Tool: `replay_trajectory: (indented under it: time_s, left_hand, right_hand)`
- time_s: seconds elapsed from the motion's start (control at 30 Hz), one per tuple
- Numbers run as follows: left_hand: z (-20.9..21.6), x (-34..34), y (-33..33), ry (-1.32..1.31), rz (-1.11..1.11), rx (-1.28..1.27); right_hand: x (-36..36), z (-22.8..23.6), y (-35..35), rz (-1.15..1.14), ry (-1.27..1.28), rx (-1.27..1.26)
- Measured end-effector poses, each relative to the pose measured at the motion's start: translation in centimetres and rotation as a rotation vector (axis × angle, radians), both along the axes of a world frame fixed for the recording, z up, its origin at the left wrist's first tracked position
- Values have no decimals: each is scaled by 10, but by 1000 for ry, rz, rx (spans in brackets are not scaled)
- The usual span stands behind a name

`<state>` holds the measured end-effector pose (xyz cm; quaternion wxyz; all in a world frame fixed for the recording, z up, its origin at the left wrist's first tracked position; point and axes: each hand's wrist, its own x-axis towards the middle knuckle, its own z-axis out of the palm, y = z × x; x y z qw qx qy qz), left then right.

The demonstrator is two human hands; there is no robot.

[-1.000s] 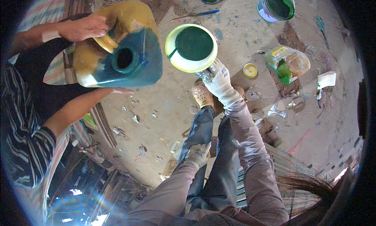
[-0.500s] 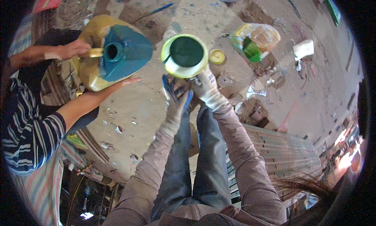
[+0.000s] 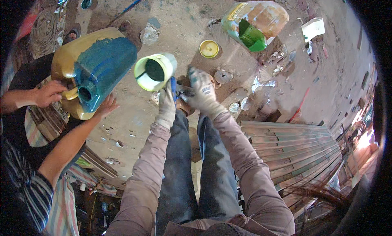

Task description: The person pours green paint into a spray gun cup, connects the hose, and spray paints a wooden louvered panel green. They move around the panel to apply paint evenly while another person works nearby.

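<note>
A pale yellow-green pail [image 3: 171, 66] with dark green liquid inside tilts toward the left. My left hand [image 3: 166, 103], in a paint-stained glove, is closed on its lower side. Just right of the pail and apart from it is my gloved right hand [image 3: 202, 91], its fingers spread. To the left, a co-worker holds a yellow jerrycan [image 3: 65, 54] coated partly in blue paint, its round spout [image 3: 85, 93] turned toward the pail. One co-worker hand [image 3: 50, 93] is at the handle; the other hand [image 3: 108, 107] supports the can near the spout.
Beyond the pail, a round yellow lid [image 3: 209, 49] lies on the dirt floor. A cut plastic jug [image 3: 261, 19] with green inside is farther right. Ribbed panels [image 3: 294, 150] lie at my right. A blue-stained stick [image 3: 128, 9] and litter are on the ground.
The pail has moved left and tipped toward the jerrycan. My left hand has taken hold of it, and my right hand has let go. The jerrycan has shifted left and turned its spout downward.
</note>
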<state>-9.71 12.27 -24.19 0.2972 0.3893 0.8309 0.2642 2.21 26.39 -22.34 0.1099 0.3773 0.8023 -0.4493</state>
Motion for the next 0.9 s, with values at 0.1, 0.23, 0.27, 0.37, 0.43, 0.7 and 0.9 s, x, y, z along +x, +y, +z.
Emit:
replay_trajectory:
  time_s: [0.1,0.23,0.27,0.37,0.43,0.7,0.9]
  left_hand:
    - [-38,-13,-5,-84,148,-214]
    - [-82,-31,-13,-18,53,-175]
    - [-88,-34,-14,156,-104,-107]
    - [-84,-33,-17,-116,28,-150]
    - [-71,-28,-12,-31,-78,-316]
    - [17,-6,29,-345,167,-254]
    - [163,-3,90,-300,153,2]
  right_hand:
    - [25,-74,20,-68,-307,305]
    - [25,-196,52,39,-337,897]
    - [27,-213,56,92,-388,761]
    - [32,-232,68,195,-384,580]
    - [34,-221,72,222,-355,569]
    - [23,-24,81,48,-153,458]
    - [18,215,118,140,-114,433]
